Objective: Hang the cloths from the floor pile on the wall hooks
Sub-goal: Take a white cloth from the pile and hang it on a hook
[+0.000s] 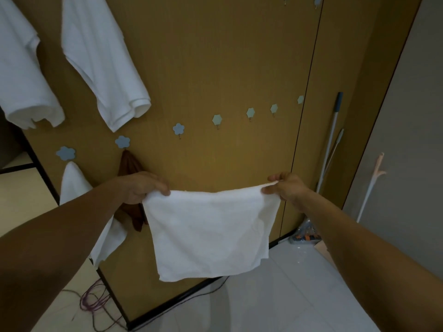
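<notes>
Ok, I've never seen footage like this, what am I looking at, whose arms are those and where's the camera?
No machine here: this is one picture from a camera worn on a person's head, looking forward and down, so the two bare arms are the wearer's own. The left hand and the right hand each grip a top corner of a white cloth, holding it spread before a wooden wall panel. A row of small hooks runs across the panel; several are free. A brown cloth and a second white cloth hang from hooks at the left, and two big white towels hang higher up. Long cleaning handles lean at the right, over a tiled floor.
</notes>
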Tool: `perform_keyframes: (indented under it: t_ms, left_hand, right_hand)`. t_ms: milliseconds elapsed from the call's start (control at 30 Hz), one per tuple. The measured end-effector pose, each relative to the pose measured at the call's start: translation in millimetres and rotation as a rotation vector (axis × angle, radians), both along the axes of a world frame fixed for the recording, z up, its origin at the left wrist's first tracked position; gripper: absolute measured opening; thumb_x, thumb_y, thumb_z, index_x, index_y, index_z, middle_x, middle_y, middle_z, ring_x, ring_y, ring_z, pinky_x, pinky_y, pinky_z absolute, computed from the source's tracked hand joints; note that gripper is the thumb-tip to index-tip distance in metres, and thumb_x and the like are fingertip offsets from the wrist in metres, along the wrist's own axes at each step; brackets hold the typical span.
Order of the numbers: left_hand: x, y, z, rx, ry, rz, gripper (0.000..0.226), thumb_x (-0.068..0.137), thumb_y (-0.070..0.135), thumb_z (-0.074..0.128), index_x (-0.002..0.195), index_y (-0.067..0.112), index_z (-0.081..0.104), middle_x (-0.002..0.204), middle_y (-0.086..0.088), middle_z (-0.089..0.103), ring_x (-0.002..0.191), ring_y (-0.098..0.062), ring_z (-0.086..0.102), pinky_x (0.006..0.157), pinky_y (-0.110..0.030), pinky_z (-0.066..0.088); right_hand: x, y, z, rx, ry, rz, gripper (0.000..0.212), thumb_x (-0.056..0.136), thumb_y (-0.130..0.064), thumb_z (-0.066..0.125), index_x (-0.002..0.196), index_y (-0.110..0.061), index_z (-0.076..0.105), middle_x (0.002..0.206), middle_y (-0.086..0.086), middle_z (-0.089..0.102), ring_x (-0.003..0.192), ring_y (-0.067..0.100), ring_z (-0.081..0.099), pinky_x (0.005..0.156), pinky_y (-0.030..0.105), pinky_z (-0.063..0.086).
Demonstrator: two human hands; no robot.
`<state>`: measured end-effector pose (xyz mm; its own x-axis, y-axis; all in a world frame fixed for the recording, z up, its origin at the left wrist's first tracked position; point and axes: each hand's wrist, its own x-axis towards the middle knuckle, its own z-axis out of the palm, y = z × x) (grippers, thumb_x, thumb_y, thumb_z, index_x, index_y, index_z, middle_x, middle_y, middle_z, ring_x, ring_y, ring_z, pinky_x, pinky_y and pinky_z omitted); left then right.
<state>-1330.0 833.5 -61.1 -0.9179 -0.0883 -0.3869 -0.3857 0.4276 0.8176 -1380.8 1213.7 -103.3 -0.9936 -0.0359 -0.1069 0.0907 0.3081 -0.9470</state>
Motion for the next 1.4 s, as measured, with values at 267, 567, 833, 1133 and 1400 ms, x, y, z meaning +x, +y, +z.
perform_keyframes:
  t_ms: [267, 567, 833, 1133, 1400]
  left_hand:
    - [10, 3, -14, -0.258, -0.161, -0.087, 0.045, 0.065, -0.011, 0.076, 0.108, 0.000, 0.068, 0.113, -0.020, 0.065, 0.104, -0.038, 0.062, 0.092, -0.049, 0.053]
    - [11, 5, -21, -0.667, 0.103, -0.117, 0.019, 0.083, 0.026, 0.071, 0.083, 0.007, 0.066, 0.082, -0.001, 0.058, 0.074, -0.014, 0.054, 0.059, -0.021, 0.042]
    - [19, 6, -5, -0.820, 0.325, -0.186, 0.039, 0.096, 0.035, 0.054, 0.065, 0.012, 0.054, 0.069, 0.003, 0.051, 0.071, -0.014, 0.051, 0.070, -0.027, 0.038]
    - [22, 26, 31, -0.201, 0.676, 0.288, 0.019, 0.084, 0.013, 0.066, 0.070, 0.011, 0.053, 0.066, -0.001, 0.052, 0.058, -0.010, 0.049, 0.044, -0.014, 0.039]
    - [5, 57, 60, 0.031, 0.890, 0.531, 0.031, 0.086, 0.000, 0.045, 0.077, 0.029, 0.051, 0.079, 0.008, 0.052, 0.070, -0.006, 0.049, 0.061, -0.019, 0.038]
  right_hand:
    - [5, -7, -2, 0.198, -0.067, 0.095, 0.055, 0.069, -0.008, 0.084, 0.118, -0.005, 0.062, 0.111, 0.006, 0.057, 0.102, 0.023, 0.054, 0.091, 0.029, 0.046]
    - [6, -14, -1, 0.607, 0.094, 0.179, 0.044, 0.071, -0.033, 0.084, 0.106, -0.013, 0.067, 0.105, 0.003, 0.063, 0.094, 0.020, 0.059, 0.072, 0.028, 0.046]
    - [-6, -17, 13, 0.719, 0.228, 0.086, 0.035, 0.092, -0.042, 0.059, 0.070, -0.015, 0.055, 0.093, 0.013, 0.060, 0.074, 0.023, 0.055, 0.059, 0.028, 0.039]
    - [-20, -34, 47, 0.516, 0.599, -0.056, 0.021, 0.093, -0.021, 0.056, 0.100, -0.002, 0.062, 0.087, 0.010, 0.064, 0.068, 0.021, 0.057, 0.053, 0.025, 0.035]
    - [-25, -65, 88, -0.038, 0.538, 0.031, 0.022, 0.085, -0.006, 0.041, 0.088, -0.015, 0.061, 0.093, -0.001, 0.065, 0.088, 0.019, 0.060, 0.070, 0.028, 0.045]
